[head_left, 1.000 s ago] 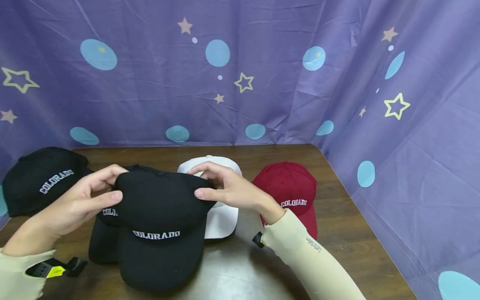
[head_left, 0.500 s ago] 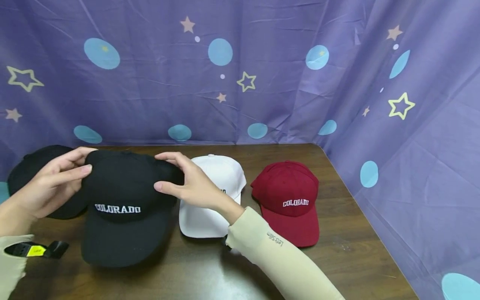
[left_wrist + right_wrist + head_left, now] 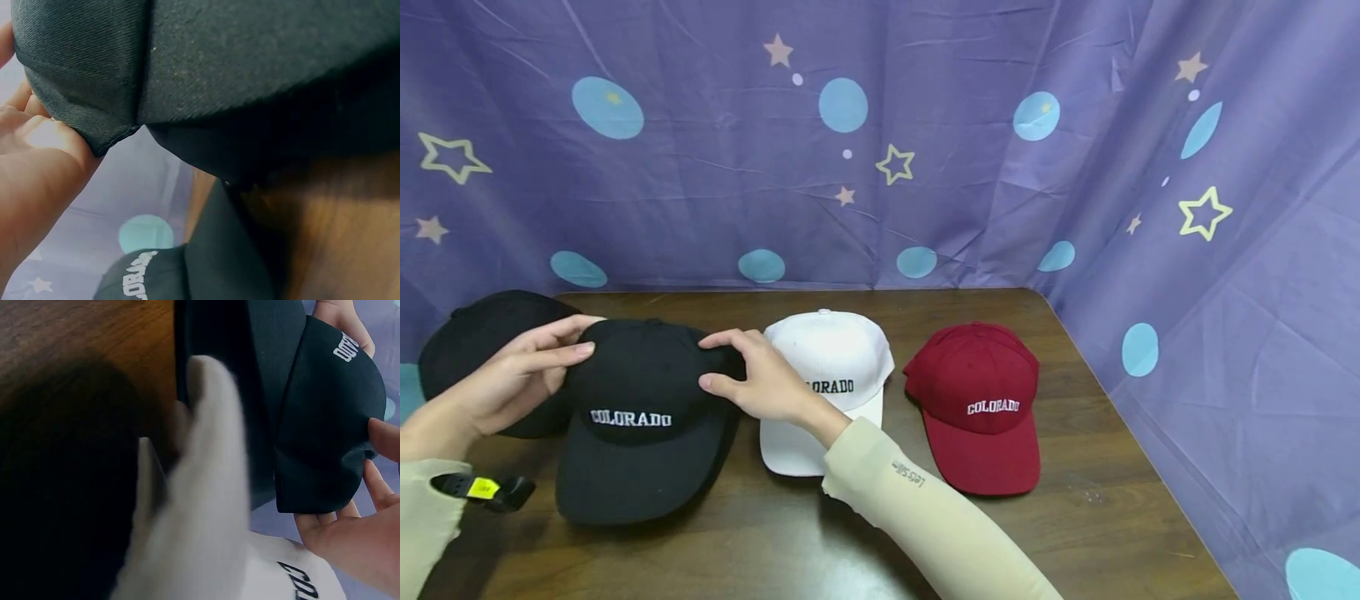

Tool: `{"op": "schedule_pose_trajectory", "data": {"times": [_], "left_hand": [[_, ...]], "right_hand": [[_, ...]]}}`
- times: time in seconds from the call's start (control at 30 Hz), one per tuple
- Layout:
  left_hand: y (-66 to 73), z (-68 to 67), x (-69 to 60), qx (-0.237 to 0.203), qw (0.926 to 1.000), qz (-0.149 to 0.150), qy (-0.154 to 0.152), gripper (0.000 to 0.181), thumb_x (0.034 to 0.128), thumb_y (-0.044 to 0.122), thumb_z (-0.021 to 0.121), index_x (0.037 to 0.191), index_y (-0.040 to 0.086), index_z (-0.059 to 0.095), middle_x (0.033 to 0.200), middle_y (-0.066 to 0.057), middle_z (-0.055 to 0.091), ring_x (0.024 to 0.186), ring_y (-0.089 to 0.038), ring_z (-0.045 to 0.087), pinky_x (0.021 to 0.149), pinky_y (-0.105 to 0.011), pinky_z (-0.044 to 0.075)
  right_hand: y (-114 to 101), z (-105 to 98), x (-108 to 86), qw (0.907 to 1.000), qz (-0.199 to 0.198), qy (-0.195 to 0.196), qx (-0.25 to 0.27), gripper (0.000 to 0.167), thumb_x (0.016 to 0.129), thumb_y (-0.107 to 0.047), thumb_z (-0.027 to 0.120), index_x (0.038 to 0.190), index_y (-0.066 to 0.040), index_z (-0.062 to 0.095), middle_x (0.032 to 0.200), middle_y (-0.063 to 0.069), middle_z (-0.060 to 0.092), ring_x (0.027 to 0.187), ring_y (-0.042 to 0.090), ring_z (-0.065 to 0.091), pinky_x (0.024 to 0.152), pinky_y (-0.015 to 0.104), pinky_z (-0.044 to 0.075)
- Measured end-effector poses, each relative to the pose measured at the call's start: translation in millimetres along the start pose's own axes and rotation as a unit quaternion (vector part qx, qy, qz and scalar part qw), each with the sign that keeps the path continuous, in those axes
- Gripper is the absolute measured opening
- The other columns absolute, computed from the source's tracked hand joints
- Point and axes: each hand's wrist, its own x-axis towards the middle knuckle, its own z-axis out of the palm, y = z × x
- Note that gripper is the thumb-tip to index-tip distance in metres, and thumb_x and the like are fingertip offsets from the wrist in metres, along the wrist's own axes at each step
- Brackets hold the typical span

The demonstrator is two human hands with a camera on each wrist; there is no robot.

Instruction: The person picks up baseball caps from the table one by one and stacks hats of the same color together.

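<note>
Two hands hold a black baseball cap (image 3: 640, 475) with white COLORADO lettering, its brim pointing towards the person. My left hand (image 3: 512, 383) grips the left side of its crown, thumb in front and fingers behind. On the other side, my right hand (image 3: 767, 383) pinches the crown; a small fold shows by the thumb in the right wrist view. Another dark brim edge shows just beneath this cap, matching a second black cap largely hidden under it. Behind the left hand sits another black cap (image 3: 490, 329), partly covered by that hand.
A white COLORADO cap (image 3: 827, 342) stands right of the held cap, partly behind the right forearm. Further right is a red COLORADO cap (image 3: 977, 375). All are on a brown wooden table (image 3: 1097, 517), with a purple patterned curtain (image 3: 955, 208) behind and at the right.
Both hands have moved left with the black cap, then lowered it slightly over the second black cap. The white cap and red cap are now less covered by the right arm.
</note>
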Motion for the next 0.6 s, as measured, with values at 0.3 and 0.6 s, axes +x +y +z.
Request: {"op": "schedule_pose_trajectory", "data": {"times": [0.3, 0.6], "left_hand": [[-12.3, -6.8, -4.2, 0.065, 0.9948, -0.061, 0.050, 0.049, 0.1126, -0.007, 0.028, 0.151, 0.011, 0.053, 0.133, 0.000, 0.066, 0.116, -0.016, 0.068, 0.093, -0.029, 0.057], [-20.6, -10.4, -7.2, 0.120, 0.9873, -0.082, 0.064, 0.046, 0.1126, -0.004, 0.034, 0.150, 0.013, 0.054, 0.131, 0.005, 0.068, 0.117, -0.009, 0.066, 0.095, -0.018, 0.048]], "right_hand": [[5.0, 8.3, 0.3, 0.9995, 0.006, -0.002, -0.029, 0.044, 0.102, -0.026, 0.074, 0.145, -0.020, 0.062, 0.139, 0.002, 0.060, 0.130, 0.008, 0.052, 0.111, 0.018, 0.038], [8.2, 16.7, -3.9, 0.9977, 0.012, -0.008, -0.066, 0.046, 0.104, -0.024, 0.071, 0.148, -0.018, 0.059, 0.145, 0.006, 0.056, 0.137, 0.010, 0.049, 0.113, 0.018, 0.036]]}}
